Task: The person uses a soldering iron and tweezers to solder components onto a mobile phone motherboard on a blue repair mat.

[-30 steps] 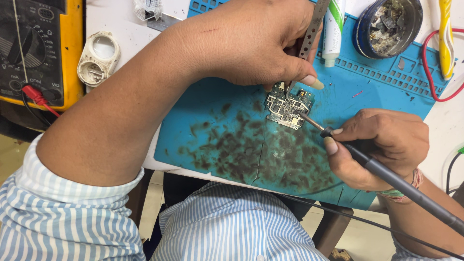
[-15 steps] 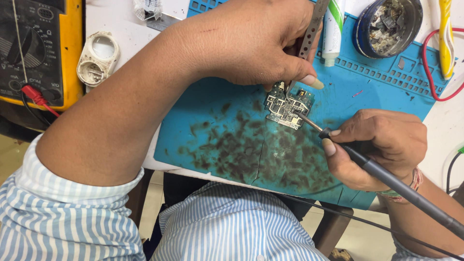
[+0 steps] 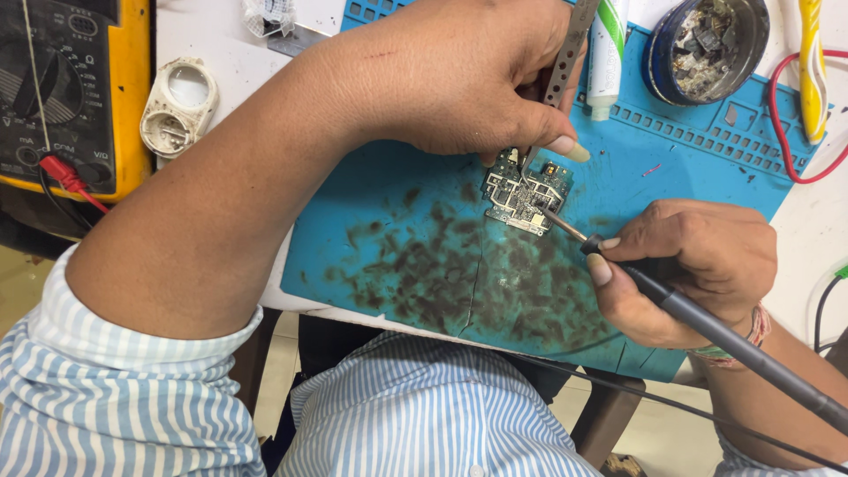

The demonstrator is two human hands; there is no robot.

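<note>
A small green circuit board [image 3: 525, 193] lies on a blue work mat [image 3: 406, 247] stained with dark marks. My left hand [image 3: 459, 79] reaches across from the left and grips metal tweezers [image 3: 556, 75], whose tips come down on the board's upper edge. My right hand [image 3: 689, 265] holds a dark soldering iron [image 3: 707, 322] like a pen. Its metal tip [image 3: 555, 218] touches the board's right side.
A yellow and black multimeter [image 3: 66, 88] with a red probe plug stands at the far left, next to a white round plastic part [image 3: 179, 104]. A round tin of scrap parts [image 3: 707, 44], a white tube [image 3: 608, 53], a red wire [image 3: 777, 132] and a yellow tool [image 3: 813, 66] lie along the mat's far edge.
My right hand and the iron have shifted slightly left along the board. My left hand and the tweezers have stayed in place.
</note>
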